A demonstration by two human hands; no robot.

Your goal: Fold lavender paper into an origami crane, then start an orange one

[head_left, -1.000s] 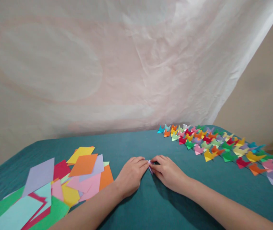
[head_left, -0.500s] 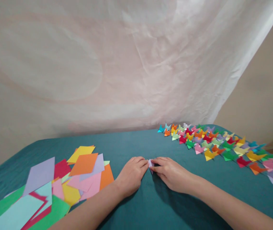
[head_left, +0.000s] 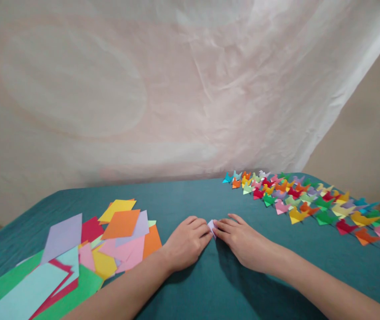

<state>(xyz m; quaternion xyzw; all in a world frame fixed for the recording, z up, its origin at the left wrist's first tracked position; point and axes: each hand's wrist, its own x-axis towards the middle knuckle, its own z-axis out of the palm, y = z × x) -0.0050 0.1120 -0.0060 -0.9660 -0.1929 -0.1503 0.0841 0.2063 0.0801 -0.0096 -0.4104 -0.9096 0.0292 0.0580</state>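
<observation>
A small folded lilac paper piece (head_left: 212, 226) lies on the teal tablecloth (head_left: 190, 195) between my two hands. My left hand (head_left: 187, 242) rests palm down with its fingertips pressed on the paper's left side. My right hand (head_left: 239, 238) lies beside it, fingers pinching the paper's right side. Most of the paper is hidden under the fingers.
A loose heap of coloured paper squares (head_left: 86, 253) covers the table's left side. Rows of several small folded paper birds (head_left: 310, 202) in many colours run along the right side. A creased white sheet (head_left: 163, 89) hangs behind the table.
Both hands and the lilac paper stay close together, shifted slightly right in view as the camera moved. My right index finger has lifted a little.
</observation>
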